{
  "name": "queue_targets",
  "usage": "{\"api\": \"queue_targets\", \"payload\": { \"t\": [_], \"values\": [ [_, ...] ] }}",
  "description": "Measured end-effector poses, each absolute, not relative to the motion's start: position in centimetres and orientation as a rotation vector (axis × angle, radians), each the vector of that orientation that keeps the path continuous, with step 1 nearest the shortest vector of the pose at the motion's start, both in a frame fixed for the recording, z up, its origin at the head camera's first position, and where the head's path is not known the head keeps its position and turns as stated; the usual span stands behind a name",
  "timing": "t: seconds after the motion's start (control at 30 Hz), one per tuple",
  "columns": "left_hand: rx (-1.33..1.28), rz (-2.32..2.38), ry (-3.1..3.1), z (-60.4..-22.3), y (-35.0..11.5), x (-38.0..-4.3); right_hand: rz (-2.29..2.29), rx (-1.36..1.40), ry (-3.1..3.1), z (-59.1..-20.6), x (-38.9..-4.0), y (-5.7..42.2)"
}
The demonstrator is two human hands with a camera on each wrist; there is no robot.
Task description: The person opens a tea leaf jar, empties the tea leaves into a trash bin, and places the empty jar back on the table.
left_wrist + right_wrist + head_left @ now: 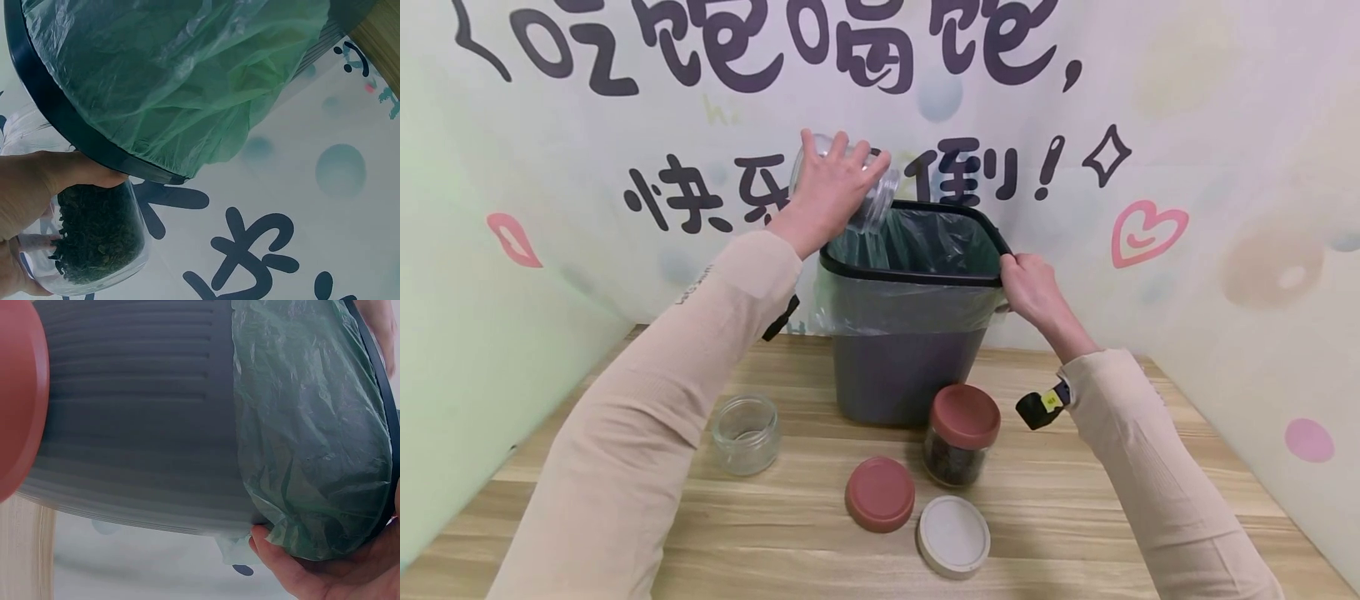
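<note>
My left hand point(829, 190) grips a clear glass jar point(878, 200) from above and tilts it with its mouth at the left rim of the grey trash bin point(902, 379). In the left wrist view, dark dried leaves point(100, 234) that look like loose tea lie inside the jar. A translucent green bag point(932, 242) lines the bin and folds down outside its black rim. At the bin's right side my right hand point(1033, 287) holds the rim, thumb on top and fingers below against the bag, as the right wrist view point(312, 575) shows.
A jar with a red lid point(966, 417) and dark contents stands before the bin. Nearer lie a red lid point(881, 493) and a white lid point(954, 536). An open glass jar point(747, 435) stands at left on the wooden table point(760, 533). A printed wall rises behind.
</note>
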State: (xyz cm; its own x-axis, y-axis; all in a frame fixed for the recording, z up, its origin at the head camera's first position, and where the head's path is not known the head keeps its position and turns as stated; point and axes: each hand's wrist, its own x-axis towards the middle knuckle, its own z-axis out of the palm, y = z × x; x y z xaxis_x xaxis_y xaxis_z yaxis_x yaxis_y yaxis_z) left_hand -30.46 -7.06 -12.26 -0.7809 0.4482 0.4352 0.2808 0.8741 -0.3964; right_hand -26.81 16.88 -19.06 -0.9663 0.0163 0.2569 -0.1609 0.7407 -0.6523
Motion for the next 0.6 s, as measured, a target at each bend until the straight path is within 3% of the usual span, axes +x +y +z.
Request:
{"api": "queue_targets", "payload": {
  "t": [0.6],
  "values": [
    [-0.603,0.561,-2.358,-12.74,-6.77,-30.73,1.047,0.111,-2.708,-19.09,-26.85,16.97]
  ]
}}
